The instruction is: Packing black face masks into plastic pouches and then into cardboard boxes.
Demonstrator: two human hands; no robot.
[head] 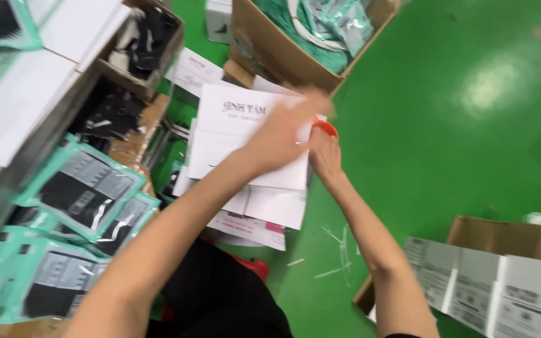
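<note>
Both hands meet near centre of frame, over a stack of white flat cartons [245, 134] lying on the green floor [446, 112]. Left hand [280, 134] is blurred w/ motion, fingers stretched toward upper right, palm down on the top carton's right edge; looks mostly open and flat, grip can't be told for sure. Right hand [324, 153] sits just right of it, at the carton edge, touching an orange-red tape dispenser [325, 128] of which only a small arc shows above the fingers. Whether right hand is closed round it: can't tell.

More white flat sheets spread below the stack, one w/ pink print [252, 228] at lower centre. Top centre: open cardboard box [283, 53] w/ teal-packaged goods inside. Upper left: smaller cardboard box [148, 40] w/ black items. Left side and lower left: teal pouches w/ black contents [86, 184], piled and overlapping. Lower right: another cardboard box [508, 235] w/ grey-white printed flat cartons [483, 285] leaning across it. Bits of clear tape [339, 253] lie on floor between the forearms. Person's black-clothed lap at bottom centre.
</note>
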